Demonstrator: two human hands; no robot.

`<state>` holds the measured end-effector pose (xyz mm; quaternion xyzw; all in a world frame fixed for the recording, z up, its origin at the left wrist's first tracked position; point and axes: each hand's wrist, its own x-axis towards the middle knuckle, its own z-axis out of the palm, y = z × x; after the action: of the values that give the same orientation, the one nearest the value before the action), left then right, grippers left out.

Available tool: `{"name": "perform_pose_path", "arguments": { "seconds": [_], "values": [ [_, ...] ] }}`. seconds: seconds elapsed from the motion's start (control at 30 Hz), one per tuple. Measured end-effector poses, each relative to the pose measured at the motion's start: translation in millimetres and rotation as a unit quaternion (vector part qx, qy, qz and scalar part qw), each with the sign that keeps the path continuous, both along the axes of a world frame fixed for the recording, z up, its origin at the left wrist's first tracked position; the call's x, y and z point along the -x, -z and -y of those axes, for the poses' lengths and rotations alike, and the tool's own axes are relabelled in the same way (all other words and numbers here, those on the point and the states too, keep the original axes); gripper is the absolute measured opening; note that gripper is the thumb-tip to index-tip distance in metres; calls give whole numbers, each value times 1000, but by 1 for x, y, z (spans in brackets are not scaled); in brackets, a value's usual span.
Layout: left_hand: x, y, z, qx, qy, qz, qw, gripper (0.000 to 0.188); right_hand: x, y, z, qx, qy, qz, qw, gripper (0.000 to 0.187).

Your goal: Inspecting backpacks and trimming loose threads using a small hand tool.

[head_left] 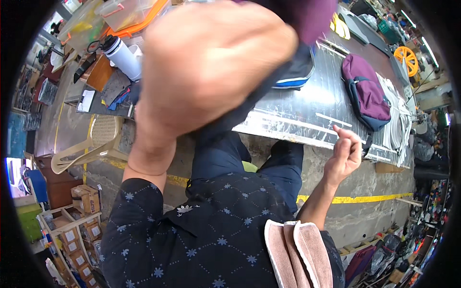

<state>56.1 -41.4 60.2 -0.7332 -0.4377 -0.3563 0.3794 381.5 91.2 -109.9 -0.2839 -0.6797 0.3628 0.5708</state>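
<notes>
My left hand (206, 72), blurred and very close, is closed in a fist on a purple and dark fabric bag (314, 19). Dark cloth from it hangs below the fist, and much of the bag is hidden or cut off by the upper edge. My right hand (343, 156) is held over the table's front edge, its index finger raised and the others loosely bent, with nothing visible in it. Nearest to that hand lies a purple and navy backpack (367, 91) on the metal-topped table (288, 122). Behind my left fist shows a black pouch with blue and white trim (295, 79).
White strips of material (396, 120) lie right of the backpack. At left are a light bottle (124, 57), scissors (94, 46), clear plastic bins (122, 14) and a beige plastic chair (98, 139). A brown towel (300, 254) lies against my right side.
</notes>
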Motion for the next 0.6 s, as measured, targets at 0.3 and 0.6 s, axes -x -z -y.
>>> {"name": "perform_pose_path", "arguments": {
  "seconds": [0.3,0.6],
  "values": [
    [-31,78,-19,260,91,159,948,38,-25,53,-40,112,152,87,978,40],
    [115,156,-13,195,-245,367,876,37,-59,107,-87,-39,246,323,913,27]
  ]
}}
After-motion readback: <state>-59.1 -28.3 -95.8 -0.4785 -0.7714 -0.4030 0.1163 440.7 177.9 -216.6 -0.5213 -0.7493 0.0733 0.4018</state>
